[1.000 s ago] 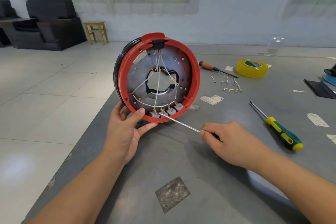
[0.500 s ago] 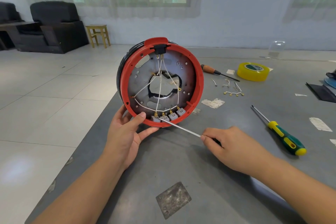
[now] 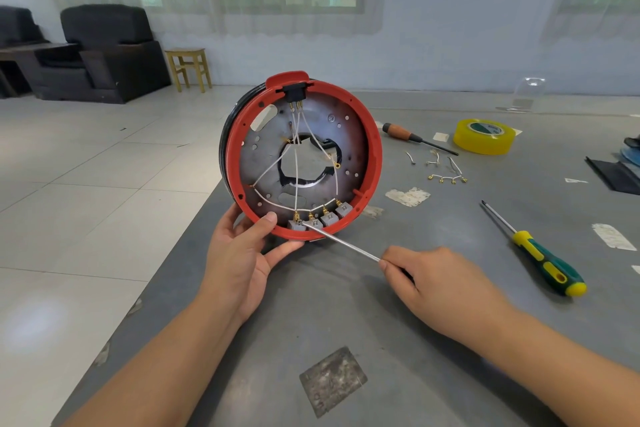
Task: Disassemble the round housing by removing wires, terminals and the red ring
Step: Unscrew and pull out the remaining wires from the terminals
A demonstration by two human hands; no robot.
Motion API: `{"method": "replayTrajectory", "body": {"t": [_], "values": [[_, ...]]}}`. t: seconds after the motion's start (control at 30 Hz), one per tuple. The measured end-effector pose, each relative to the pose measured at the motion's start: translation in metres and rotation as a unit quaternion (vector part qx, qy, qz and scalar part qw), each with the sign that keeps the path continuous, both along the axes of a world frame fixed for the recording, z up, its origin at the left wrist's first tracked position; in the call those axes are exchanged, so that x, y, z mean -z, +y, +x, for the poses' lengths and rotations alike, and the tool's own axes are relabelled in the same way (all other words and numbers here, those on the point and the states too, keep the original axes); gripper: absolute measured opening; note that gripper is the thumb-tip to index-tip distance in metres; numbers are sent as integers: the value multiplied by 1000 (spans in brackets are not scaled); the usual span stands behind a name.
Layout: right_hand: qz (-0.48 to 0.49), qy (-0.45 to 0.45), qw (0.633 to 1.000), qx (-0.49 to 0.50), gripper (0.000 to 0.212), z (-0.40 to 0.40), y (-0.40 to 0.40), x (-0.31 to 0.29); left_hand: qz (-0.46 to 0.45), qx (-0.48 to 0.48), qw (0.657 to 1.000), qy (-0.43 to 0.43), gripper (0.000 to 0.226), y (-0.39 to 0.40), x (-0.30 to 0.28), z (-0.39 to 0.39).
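The round housing [image 3: 303, 159] is stood on edge on the grey table [image 3: 398, 340], its open face turned toward the camera. It is gripped at the lower rim by the left hand [image 3: 239, 262]: the thumb is laid over the front of the red ring [image 3: 376, 152], and the remaining fingers are curled behind and beneath the rim.

A screwdriver [image 3: 341, 244] is held by the right hand [image 3: 440, 284], the fingers being curled round the handle, which is hidden within the hand. Only the metal shaft is exposed; it runs up and to the left from the fingertips, and its tip is set against the leftmost of four grey terminals [image 3: 320, 217], just beside the left thumb tip. The terminals are seated in a row inside the bottom of the ring.

White wires [image 3: 296, 163] are seen strung across the metal plate inside the housing, from a black connector at the top down to the terminals.

Beyond the right hand, well apart from its fingers, a green and yellow screwdriver [image 3: 540, 255] is laid on the table. Farther off, loose wire pieces [image 3: 446, 170], an orange-handled screwdriver [image 3: 412, 137] and a yellow tape roll [image 3: 485, 135] are noted.
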State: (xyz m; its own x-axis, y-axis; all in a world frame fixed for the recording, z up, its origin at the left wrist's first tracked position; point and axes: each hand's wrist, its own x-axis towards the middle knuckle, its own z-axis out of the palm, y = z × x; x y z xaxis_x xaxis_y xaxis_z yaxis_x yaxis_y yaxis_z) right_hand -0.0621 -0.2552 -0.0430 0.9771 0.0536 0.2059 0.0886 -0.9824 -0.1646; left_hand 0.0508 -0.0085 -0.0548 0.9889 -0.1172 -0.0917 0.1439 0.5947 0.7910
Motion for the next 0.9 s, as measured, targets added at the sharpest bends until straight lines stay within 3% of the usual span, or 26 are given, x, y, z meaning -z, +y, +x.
{"method": "replayTrajectory", "body": {"t": [0.5,0.9], "values": [[-24,-12,1000,11,36,-2,9,4,11,6,1000,-9,48,-2,2,1],[107,47,993,0,33,7,-8,-4,13,7,1000,-10,44,0,3,3]]}}
